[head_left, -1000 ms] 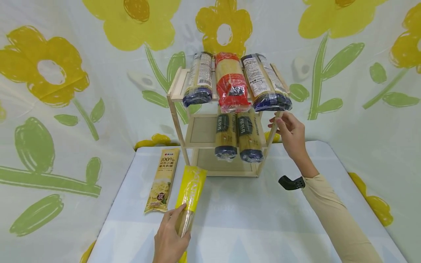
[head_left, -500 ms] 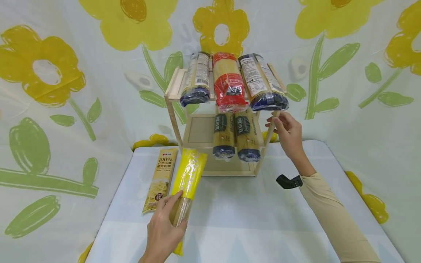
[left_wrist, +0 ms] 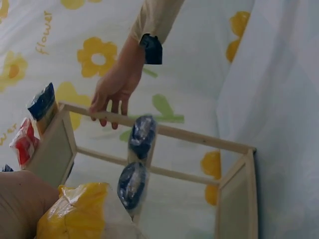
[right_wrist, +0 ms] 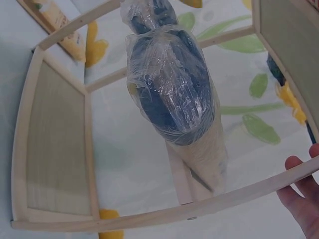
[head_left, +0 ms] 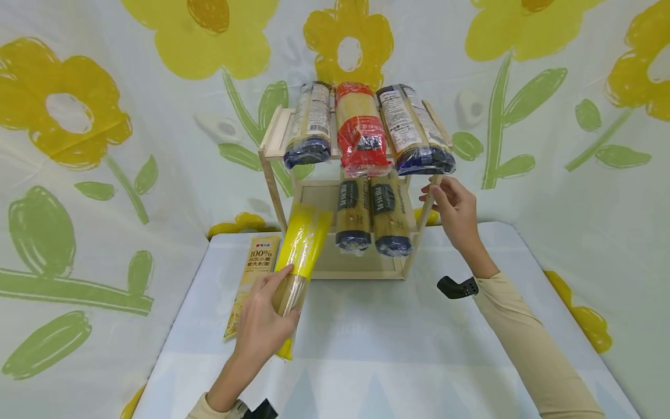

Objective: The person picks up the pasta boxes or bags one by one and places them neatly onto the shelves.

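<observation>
My left hand (head_left: pixel 264 320) grips a spaghetti packet (head_left: pixel 302 244) with a bright yellow top end and a clear middle. Its far end overlaps the left side of the wooden shelf rack's (head_left: pixel 361 267) middle shelf in the head view. With thumb and fingers, my right hand (head_left: pixel 458 212) holds the rack's front right post. Two spaghetti packs (head_left: pixel 353 215) with dark blue ends lie side by side on the middle shelf, right of the yellow packet. In the left wrist view the yellow packet (left_wrist: pixel 77 214) shows at the bottom.
On the top shelf lie a red pasta pack (head_left: pixel 363 131) and two dark-blue-ended packs, one at left (head_left: pixel 310 125) and one at right (head_left: pixel 413 128), overhanging the front edge. A beige noodle packet (head_left: pixel 256 262) lies on the table (head_left: pixel 366 355), left of the rack, partly behind my left hand.
My left hand has moved the yellow spaghetti packet forward and up, from the table's front toward the rack's middle shelf. My right hand stays on the post.
</observation>
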`<state>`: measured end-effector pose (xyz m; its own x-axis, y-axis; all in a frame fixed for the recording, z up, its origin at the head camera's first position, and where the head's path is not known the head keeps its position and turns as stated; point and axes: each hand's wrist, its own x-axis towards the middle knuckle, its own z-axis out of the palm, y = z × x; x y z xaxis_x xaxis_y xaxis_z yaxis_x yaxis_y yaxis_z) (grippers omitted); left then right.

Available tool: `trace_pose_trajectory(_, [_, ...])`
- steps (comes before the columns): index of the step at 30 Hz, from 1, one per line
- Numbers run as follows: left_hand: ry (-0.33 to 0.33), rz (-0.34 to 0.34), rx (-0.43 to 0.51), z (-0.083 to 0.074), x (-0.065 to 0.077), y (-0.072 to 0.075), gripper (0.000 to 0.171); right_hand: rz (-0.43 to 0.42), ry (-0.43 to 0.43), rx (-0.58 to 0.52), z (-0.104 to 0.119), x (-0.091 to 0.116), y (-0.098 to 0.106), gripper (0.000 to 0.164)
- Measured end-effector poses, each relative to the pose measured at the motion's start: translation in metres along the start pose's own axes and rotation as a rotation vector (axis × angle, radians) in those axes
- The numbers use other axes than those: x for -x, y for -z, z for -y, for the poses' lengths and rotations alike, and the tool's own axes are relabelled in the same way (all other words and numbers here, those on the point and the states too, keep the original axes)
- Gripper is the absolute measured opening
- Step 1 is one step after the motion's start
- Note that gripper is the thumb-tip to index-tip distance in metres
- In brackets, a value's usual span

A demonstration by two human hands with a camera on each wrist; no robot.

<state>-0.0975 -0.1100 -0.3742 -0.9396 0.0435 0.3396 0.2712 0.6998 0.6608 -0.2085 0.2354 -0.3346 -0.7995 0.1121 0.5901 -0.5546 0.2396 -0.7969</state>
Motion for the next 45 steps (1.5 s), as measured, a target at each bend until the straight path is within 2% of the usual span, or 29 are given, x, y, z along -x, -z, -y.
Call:
trace_pose_trajectory(5, [-0.007,0.001,0.005,-0.008,-0.023,-0.001,0.069,0.002,0.011,-0.009,0.000,0.000,0.002,0.017])
trace_pose_trajectory(13, [-0.019,-0.001,-0.005,-0.016,-0.065,-0.014,0.069,-0.001,0.015,-0.029,-0.001,-0.003,0.003,0.018])
trace_pose_trajectory(23, [0.027,0.027,-0.043,-0.019,-0.110,-0.031,0.070,0.004,0.016,-0.014,-0.001,-0.004,0.003,0.017])
trace_pose_trajectory(30, [0.055,0.039,-0.028,-0.017,-0.135,-0.044,0.070,-0.003,-0.027,0.013,0.000,0.000,0.003,0.020])
trace_pose_trajectory(33, [0.028,0.026,-0.026,-0.013,-0.146,-0.049,0.066,-0.003,-0.029,0.012,-0.001,0.001,0.002,0.020])
trace_pose_trajectory(38, [-0.019,-0.002,-0.042,-0.007,-0.163,-0.054,0.050,0.006,-0.019,-0.005,-0.002,0.001,-0.001,0.018])
trace_pose_trajectory(42, [-0.006,0.013,-0.074,-0.008,-0.176,-0.056,0.038,0.019,-0.009,-0.005,-0.001,0.001,-0.002,0.018])
trace_pose_trajectory(45, [0.045,0.050,-0.105,-0.012,-0.184,-0.059,0.039,0.015,0.000,-0.010,0.000,0.001,0.000,0.018])
